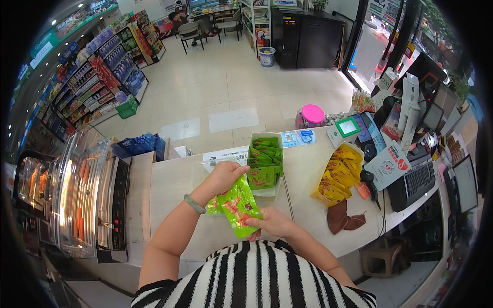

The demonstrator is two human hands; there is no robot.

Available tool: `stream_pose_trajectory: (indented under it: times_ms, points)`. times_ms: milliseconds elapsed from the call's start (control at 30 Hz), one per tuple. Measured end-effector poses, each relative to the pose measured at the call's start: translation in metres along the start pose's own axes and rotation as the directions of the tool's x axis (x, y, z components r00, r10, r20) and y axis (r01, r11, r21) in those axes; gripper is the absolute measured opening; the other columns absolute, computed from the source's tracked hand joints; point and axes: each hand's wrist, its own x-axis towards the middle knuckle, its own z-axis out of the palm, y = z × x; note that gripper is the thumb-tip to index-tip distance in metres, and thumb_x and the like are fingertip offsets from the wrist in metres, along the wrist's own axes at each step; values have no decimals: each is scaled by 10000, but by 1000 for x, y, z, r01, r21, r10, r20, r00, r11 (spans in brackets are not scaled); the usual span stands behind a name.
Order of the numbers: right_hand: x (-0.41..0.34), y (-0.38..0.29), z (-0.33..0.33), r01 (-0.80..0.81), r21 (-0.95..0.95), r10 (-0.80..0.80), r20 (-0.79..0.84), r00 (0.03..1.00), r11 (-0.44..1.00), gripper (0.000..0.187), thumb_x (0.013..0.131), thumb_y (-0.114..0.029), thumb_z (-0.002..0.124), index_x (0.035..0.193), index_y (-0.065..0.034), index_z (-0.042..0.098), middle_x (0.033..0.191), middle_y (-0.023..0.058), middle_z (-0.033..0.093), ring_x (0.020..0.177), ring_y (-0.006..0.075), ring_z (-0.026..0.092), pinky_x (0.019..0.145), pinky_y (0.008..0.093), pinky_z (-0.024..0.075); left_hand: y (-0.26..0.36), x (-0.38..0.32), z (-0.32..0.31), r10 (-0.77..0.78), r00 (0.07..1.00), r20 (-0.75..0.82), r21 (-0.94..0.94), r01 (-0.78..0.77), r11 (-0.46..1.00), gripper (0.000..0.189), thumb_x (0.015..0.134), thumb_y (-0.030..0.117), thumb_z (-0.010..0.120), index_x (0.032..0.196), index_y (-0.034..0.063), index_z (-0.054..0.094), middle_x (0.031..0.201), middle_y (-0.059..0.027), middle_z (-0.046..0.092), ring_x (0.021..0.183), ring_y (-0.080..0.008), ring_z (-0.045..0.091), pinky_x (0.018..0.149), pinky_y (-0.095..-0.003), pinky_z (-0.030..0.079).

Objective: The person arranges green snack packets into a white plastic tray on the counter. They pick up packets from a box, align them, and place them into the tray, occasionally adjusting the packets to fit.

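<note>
My left hand [228, 176], with a green bangle at its wrist, grips the upper end of a green plastic snack packet [239, 208]. The thumb and fingers of my right hand [272, 222] pinch the lower right edge of that same packet. Pictured food shows on its front. A second green packet [213, 206] lies behind it, mostly hidden by the held one and my left wrist. Just beyond my hands stands an open white carton [272, 191] filled with small green packets [262, 177]. All of this is over a light wood-look counter [173, 219].
To the left stands a glass-covered roller grill [86, 192] with sausages. On the right are a box of yellow packets [339, 177], a brown cloth [342, 219], a barcode scanner [369, 184], a keyboard [420, 181] and a payment terminal [347, 127]. A pink-lidded jar [312, 114] sits at the far edge.
</note>
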Motion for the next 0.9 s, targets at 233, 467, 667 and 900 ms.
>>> stream_pose_trajectory:
  times_ms: [233,467,667,900]
  points:
    - [1,10,0,84,85,-74,-110,991,993,287,1000,-284,508,1062,-16,592,824,107,704,707,163,696,602,247,528,-26,-7,-9,-164,921,-353,-470,-23,882,269,955,308,589,914,42,569,737,2,554,639,-59,481,557,-233,412]
    - [15,10,-6,118,20,-112,-189,975,993,344,1025,-319,432,1121,-10,550,885,98,688,761,158,677,673,276,501,-30,-55,26,-265,964,23,-772,185,609,273,996,267,524,1138,43,589,1020,-34,652,790,-85,606,651,-238,486]
    - [23,20,1,354,-367,-482,-363,797,860,262,987,-251,514,1083,-14,573,861,147,622,815,233,626,728,319,468,-30,-70,42,-184,981,-62,-864,40,502,296,1009,229,488,1195,15,573,1105,-80,652,979,-163,641,859,-315,523]
    - [20,21,23,492,-481,-613,-128,780,726,211,945,-232,574,907,-25,575,758,147,573,699,322,596,630,381,470,-37,-100,35,-202,979,-27,-935,47,352,285,1006,212,495,1178,6,590,1062,-61,662,945,-141,629,868,-303,497]
